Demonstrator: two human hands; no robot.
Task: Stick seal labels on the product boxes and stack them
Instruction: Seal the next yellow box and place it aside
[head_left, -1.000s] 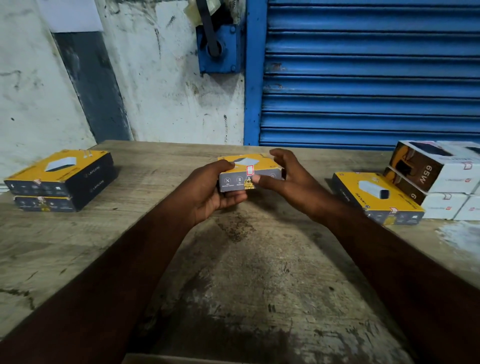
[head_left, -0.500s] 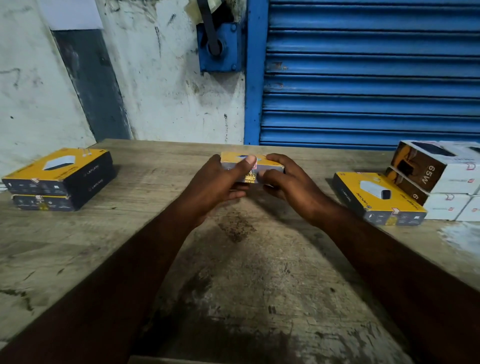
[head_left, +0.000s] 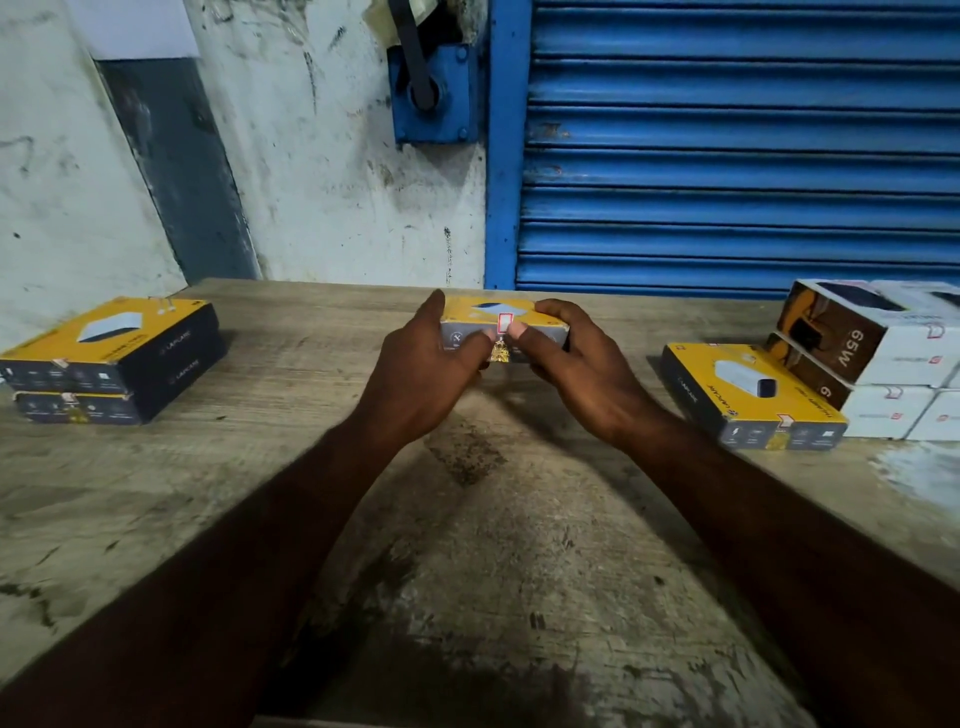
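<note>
A yellow-topped product box (head_left: 491, 310) with a dark front face is held just above the wooden table (head_left: 493, 519) at its far middle. My left hand (head_left: 421, 369) grips its left end and my right hand (head_left: 582, 364) its right end. Both thumbs press on the front face beside a red and white seal label (head_left: 503, 323) that wraps over the top front edge. A stack of two matching boxes (head_left: 111, 358) lies at the far left. One more yellow box (head_left: 748, 395) with a seal label lies at the right.
White and brown boxes marked 65W (head_left: 872, 353) are piled at the far right, behind the single yellow box. A blue roller shutter (head_left: 727, 145) and a stained white wall (head_left: 322, 156) stand behind the table. A pale smear (head_left: 919, 467) marks the table's right side.
The box was tilted with its front face toward me; it now lies flatter and slightly farther away. Both thumbs have come in to the seal label on the front edge.
</note>
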